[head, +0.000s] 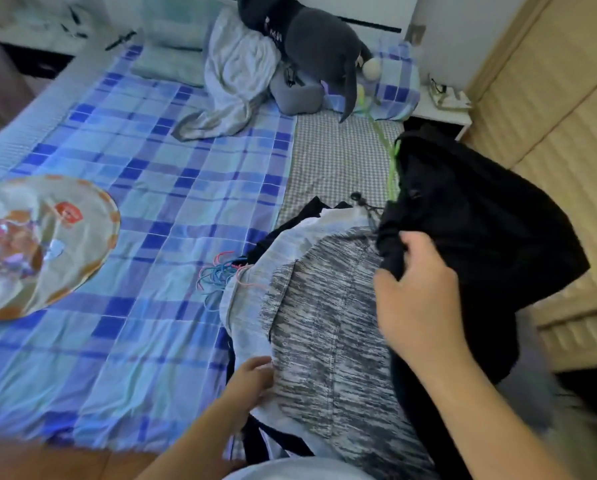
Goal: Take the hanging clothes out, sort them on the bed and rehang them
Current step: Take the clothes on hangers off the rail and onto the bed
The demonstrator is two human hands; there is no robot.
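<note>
While the left hand [252, 379] pinches the pale edge of the grey top [324, 341], its grip closed on that fabric, the right hand [418, 299] curls round a fold of the black garment [470, 220], grip closed. Both garments lie in a pile on the bed [144, 202], at its right edge. Coloured hangers [221, 275] lie just left of the pile. Farther off, a dark plush toy [311, 39] rests against crumpled bedding [234, 77].
</note>
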